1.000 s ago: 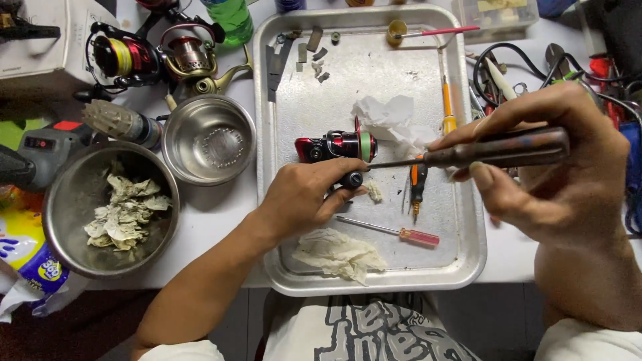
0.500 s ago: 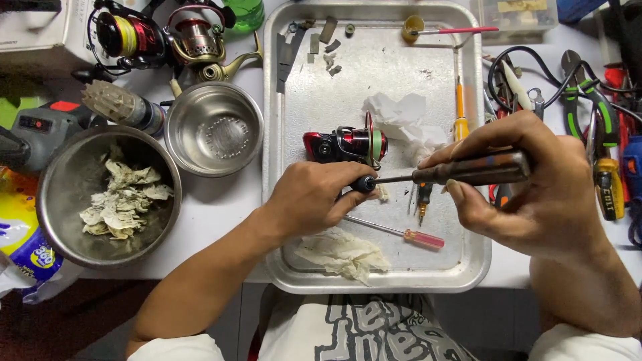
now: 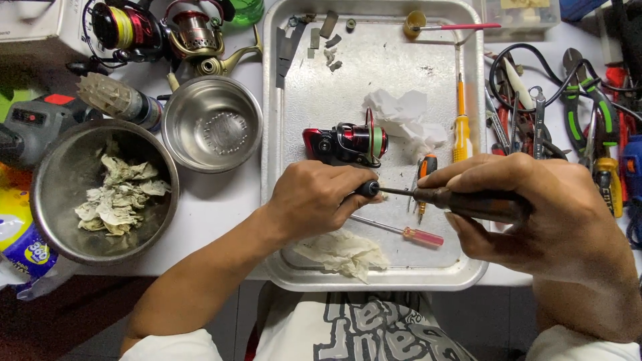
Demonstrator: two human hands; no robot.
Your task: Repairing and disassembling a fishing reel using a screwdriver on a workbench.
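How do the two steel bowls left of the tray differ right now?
The big bowl holds crumpled, dirty wipes; the small bowl holds none. The big bowl is wider, duller and nearer the person; the small bowl is shinier and sits against the tray. Both are round metal, upright.

Bare tray (image 3: 374, 67) beyond the reel (image 3: 344, 144); screwdrivers (image 3: 460, 127) crowd its right.
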